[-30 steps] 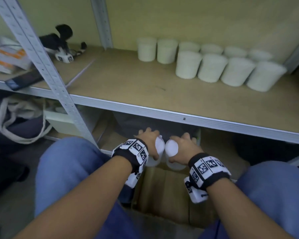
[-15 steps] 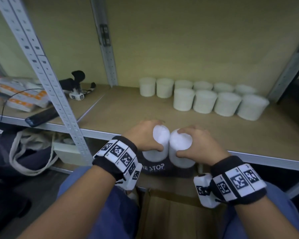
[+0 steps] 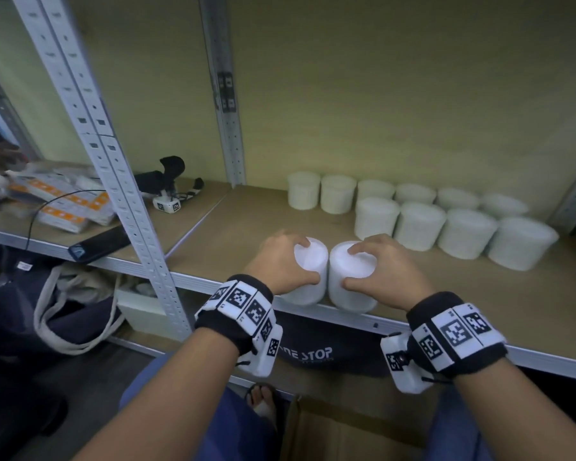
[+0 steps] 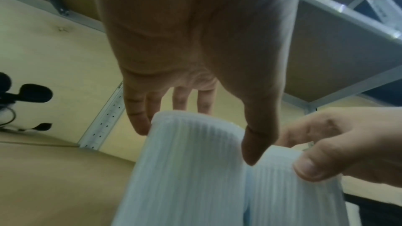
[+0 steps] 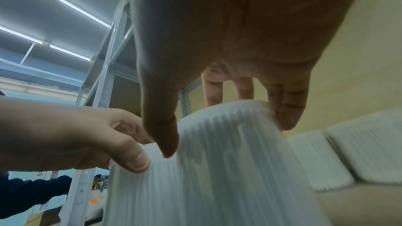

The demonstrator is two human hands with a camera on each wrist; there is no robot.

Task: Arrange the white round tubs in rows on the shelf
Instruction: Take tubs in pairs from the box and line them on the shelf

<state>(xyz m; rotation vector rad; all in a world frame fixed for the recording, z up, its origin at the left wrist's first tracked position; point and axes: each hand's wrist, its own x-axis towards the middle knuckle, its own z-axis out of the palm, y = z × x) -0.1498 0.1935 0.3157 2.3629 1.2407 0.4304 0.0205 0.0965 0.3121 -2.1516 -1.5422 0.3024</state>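
- Right now my left hand grips one white ribbed tub from above, thumb on its near side and fingers curled over the far rim.
- Likewise my right hand holds a second tub the same way, thumb on the near wall, fingers bent over the top.
- Both tubs are upright and side by side, their walls touching or nearly so; I cannot tell which.
- They sit at the front edge of the wooden shelf, just above its metal lip; whether their bases rest on the board or hang just over it I cannot tell.
- From the left wrist view, my thumb lies in the crease between the two tubs, with my other hand's thumb pressed on the neighbouring tub.
- From the right wrist view, the ribbed wall of my tub fills the middle, and more tubs show behind it to the right.
- Further back on the shelf stand two rows of white tubs: six along the wall and four in front of them, towards the right end.
- The front row of four stops short, leaving bare board to its left, beyond my hands.
- On the neighbouring shelf to the left lie orange-and-white boxes, a dark phone and a black device.
- Below, a dark bag with white lettering sits under the shelf, and a cardboard box lies between my knees.
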